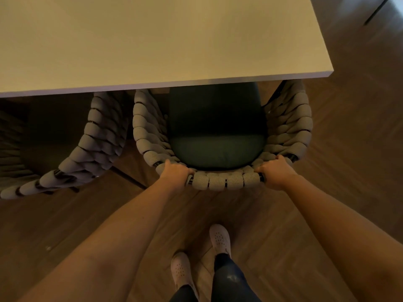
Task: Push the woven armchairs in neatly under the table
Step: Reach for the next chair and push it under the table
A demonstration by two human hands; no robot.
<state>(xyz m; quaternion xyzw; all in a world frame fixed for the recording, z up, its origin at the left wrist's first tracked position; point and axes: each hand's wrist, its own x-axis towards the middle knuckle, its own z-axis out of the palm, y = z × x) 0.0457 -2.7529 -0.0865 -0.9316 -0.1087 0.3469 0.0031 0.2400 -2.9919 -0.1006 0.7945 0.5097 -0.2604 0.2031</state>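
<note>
The armchair (224,180) in front of the person is partly in. The front of its dark cushion (218,131) and the tips of both woven arms sit under the edge of the bench (152,40), but most of the seat and the whole back are out over the floor. It looks roughly square to the edge, so I judge it needs a straight push to finish.

The second armchair (96,149), just to the left, stands at an angle, its back swinging away from the bench. In this dim light I cannot tell how far its seat reaches underneath. It probably needs turning as well as pushing, so the job is perhaps half done at best.

Both hands are on the back rail of the first armchair, well apart. The left hand (174,173) is curled over the rail at its left bend, and the right hand (275,173) grips the right bend the same way, arms stretched forward.
</note>
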